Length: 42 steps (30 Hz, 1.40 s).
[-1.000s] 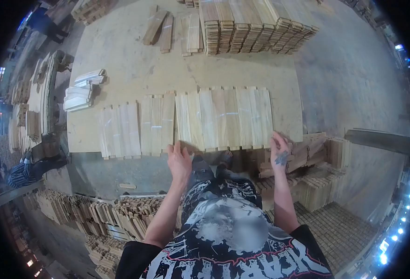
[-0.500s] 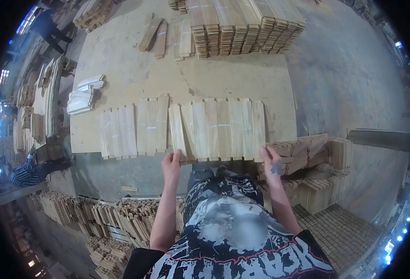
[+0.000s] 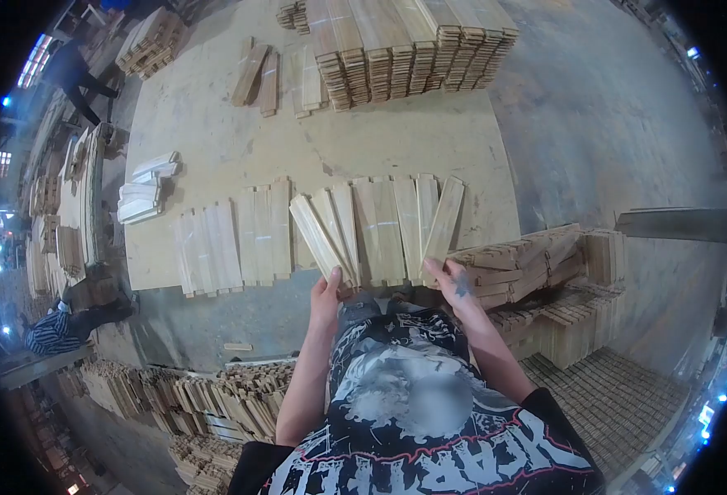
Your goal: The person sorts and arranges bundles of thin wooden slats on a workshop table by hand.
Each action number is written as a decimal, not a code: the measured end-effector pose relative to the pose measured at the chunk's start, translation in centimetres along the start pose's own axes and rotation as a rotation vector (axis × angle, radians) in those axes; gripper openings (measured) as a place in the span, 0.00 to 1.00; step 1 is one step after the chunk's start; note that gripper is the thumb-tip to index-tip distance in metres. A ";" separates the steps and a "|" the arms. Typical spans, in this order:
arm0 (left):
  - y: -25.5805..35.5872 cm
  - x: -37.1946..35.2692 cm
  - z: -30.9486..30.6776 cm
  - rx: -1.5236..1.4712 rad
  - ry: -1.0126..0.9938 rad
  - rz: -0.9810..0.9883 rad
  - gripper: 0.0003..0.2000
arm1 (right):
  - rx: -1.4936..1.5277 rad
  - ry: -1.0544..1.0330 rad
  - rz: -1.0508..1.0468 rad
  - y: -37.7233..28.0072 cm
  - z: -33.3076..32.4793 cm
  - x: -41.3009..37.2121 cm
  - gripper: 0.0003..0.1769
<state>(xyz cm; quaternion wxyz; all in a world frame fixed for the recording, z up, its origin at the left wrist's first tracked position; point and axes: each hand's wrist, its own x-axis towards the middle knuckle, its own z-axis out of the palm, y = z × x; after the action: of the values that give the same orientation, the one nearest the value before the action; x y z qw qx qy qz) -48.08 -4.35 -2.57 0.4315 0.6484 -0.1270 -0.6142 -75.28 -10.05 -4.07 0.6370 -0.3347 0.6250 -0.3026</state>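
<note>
A row of pale wooden slats (image 3: pixel 380 231) lies at the table's near edge, their far ends fanned apart at both sides. My left hand (image 3: pixel 327 297) is closed on the near end of the leftmost slat (image 3: pixel 317 235), which tilts outward. On the other side, my right hand (image 3: pixel 453 282) is closed round the near end of the rightmost slat (image 3: pixel 445 219), also slanted outward. How many slats each hand holds is hidden by the fingers. Two further groups of slats, one of them the middle group (image 3: pixel 266 231) and the other the left group (image 3: pixel 209 250), lie to the left, untouched.
A tall stack of slats (image 3: pixel 413 49) stands at the table's (image 3: pixel 363 148) far side. Whitish pieces (image 3: pixel 145 190) lie at the left edge. Stacked wood (image 3: pixel 537 260) stands to my right, and more wood piles (image 3: pixel 190 396) lie behind my left arm. People are at the far left.
Both hands have moved closer together, drawing the slats' near ends inward. The outer slats, upright side by side before, now fan out at their far ends.
</note>
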 end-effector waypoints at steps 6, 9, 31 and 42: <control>-1.8 1.0 2.3 0.094 -0.020 0.056 0.20 | -0.264 -0.037 -0.198 -0.2 2.7 -0.5 0.27; -3.8 2.2 3.0 0.169 -0.002 0.183 0.20 | -0.486 -0.006 -0.269 0.1 4.0 -0.4 0.28; -4.1 0.8 2.6 0.736 -0.079 0.286 0.39 | -0.792 -0.571 -0.237 1.1 2.6 -0.5 0.29; -1.5 -3.2 10.1 1.352 0.421 0.495 0.59 | 0.358 -0.692 0.381 1.7 2.4 1.9 0.45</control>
<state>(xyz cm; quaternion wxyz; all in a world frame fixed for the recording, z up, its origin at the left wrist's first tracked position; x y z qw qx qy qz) -58.51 -5.33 -0.16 0.0799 0.8284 -0.5335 -0.1505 -72.92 -10.43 -6.60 0.9016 -0.1790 0.3627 -0.1531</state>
